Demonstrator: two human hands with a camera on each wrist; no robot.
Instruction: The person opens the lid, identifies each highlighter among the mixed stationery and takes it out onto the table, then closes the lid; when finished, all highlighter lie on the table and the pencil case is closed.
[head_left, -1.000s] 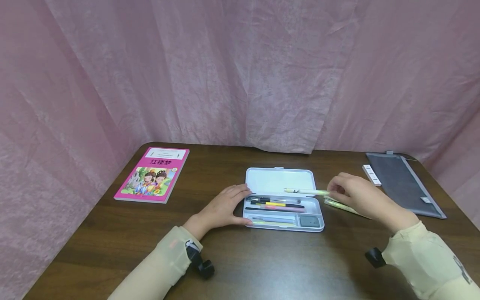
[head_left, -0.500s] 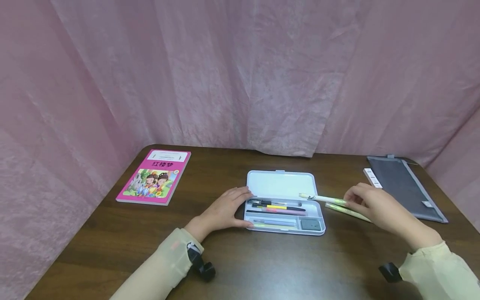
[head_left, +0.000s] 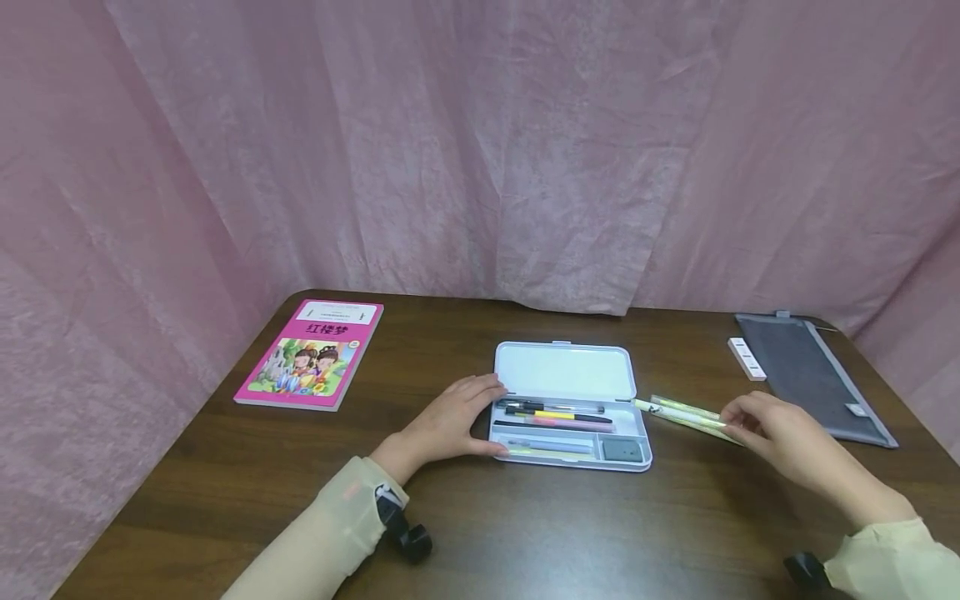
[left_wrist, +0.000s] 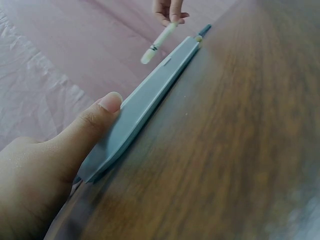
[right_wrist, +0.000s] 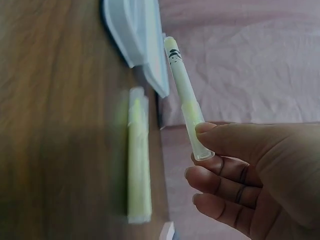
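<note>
Outspread left fingers touch a pencil case holding pens and grey block; right fingers pinch a marker.

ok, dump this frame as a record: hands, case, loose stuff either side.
left hand: touches left end of pencil case
right hand: pinches white-and-yellow pen, raised above table
pencil case: open; pens and gray block inside
right side: yellow-green pen on table, white box, gray pouch
left side: pink book
</note>
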